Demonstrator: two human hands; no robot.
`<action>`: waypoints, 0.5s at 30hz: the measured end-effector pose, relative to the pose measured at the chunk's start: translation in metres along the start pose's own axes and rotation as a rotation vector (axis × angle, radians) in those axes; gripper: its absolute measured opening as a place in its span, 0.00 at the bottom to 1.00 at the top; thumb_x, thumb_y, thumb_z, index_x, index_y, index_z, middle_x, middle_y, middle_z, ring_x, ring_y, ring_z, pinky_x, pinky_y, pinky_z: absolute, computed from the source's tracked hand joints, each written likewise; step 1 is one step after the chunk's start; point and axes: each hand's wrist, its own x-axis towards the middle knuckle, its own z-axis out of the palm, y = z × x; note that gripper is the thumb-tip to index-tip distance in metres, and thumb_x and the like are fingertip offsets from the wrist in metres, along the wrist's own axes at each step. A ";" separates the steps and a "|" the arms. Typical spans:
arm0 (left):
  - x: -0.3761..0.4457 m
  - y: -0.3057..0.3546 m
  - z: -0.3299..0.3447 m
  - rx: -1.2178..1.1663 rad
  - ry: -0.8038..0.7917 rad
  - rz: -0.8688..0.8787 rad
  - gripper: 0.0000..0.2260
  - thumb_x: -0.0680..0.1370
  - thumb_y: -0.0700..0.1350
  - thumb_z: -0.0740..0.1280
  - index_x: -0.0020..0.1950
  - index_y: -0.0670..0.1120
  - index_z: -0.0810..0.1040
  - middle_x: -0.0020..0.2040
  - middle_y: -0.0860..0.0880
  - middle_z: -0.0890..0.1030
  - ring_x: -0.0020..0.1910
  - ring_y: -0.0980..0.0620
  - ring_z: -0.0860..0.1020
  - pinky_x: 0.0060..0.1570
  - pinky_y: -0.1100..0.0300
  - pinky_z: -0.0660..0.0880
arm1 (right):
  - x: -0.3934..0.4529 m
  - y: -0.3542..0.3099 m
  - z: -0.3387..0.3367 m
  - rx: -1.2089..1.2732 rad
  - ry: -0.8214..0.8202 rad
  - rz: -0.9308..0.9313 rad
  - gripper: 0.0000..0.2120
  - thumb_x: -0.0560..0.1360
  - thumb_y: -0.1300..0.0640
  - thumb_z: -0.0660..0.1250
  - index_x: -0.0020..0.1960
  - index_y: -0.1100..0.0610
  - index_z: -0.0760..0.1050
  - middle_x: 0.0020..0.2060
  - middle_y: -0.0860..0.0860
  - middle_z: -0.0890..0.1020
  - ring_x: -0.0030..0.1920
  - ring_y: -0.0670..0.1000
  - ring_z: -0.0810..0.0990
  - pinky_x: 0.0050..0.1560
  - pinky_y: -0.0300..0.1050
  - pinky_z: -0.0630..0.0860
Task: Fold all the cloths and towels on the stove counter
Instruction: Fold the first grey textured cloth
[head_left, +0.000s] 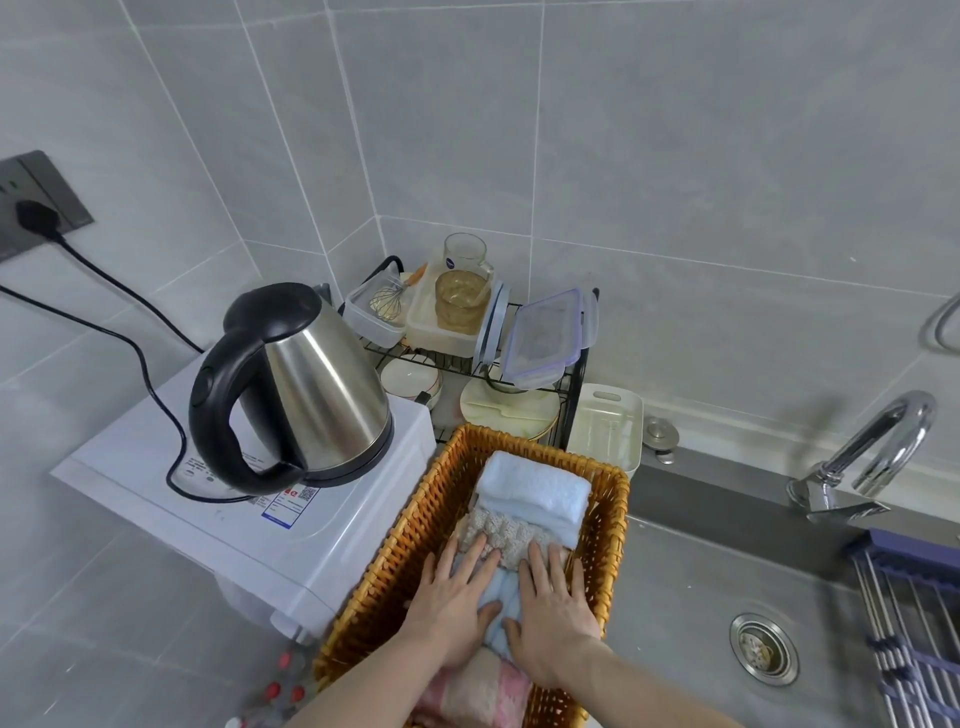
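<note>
A woven wicker basket (447, 499) stands on the counter between a white appliance and the sink. Inside it lie folded cloths in a row: a light blue towel (535, 491) at the far end, a beige knobbly cloth (506, 530) behind my fingers, a pale blue cloth (503, 592) under my palms, and a pink cloth (478, 691) nearest me. My left hand (454, 603) and my right hand (553, 608) lie flat side by side, fingers straight, pressing down on the pale blue cloth.
A steel kettle (317, 384) sits on the white appliance (156, 467) at left, its cord running to a wall socket. A dish rack (467, 332) with containers stands in the corner. The sink (727, 597), faucet (878, 457) and a drain rack (909, 623) are at right.
</note>
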 end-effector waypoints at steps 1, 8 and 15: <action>0.000 -0.001 0.000 -0.004 -0.004 0.004 0.30 0.84 0.62 0.46 0.83 0.56 0.38 0.82 0.54 0.34 0.81 0.44 0.35 0.79 0.40 0.40 | 0.001 -0.001 0.000 0.013 -0.007 0.005 0.38 0.83 0.40 0.46 0.81 0.60 0.34 0.80 0.58 0.34 0.79 0.63 0.30 0.78 0.66 0.36; 0.004 -0.001 0.001 -0.074 -0.023 0.013 0.30 0.84 0.60 0.48 0.83 0.57 0.39 0.82 0.56 0.34 0.81 0.42 0.35 0.79 0.39 0.39 | 0.007 -0.005 0.008 0.123 -0.041 0.071 0.37 0.83 0.43 0.48 0.81 0.59 0.34 0.80 0.56 0.31 0.79 0.60 0.29 0.78 0.65 0.34; 0.003 -0.009 -0.006 -0.156 -0.039 0.028 0.30 0.84 0.61 0.49 0.83 0.57 0.40 0.82 0.58 0.34 0.81 0.42 0.34 0.77 0.40 0.37 | 0.015 -0.014 0.009 0.236 -0.075 0.120 0.37 0.83 0.44 0.49 0.82 0.57 0.33 0.79 0.51 0.28 0.79 0.57 0.28 0.79 0.65 0.37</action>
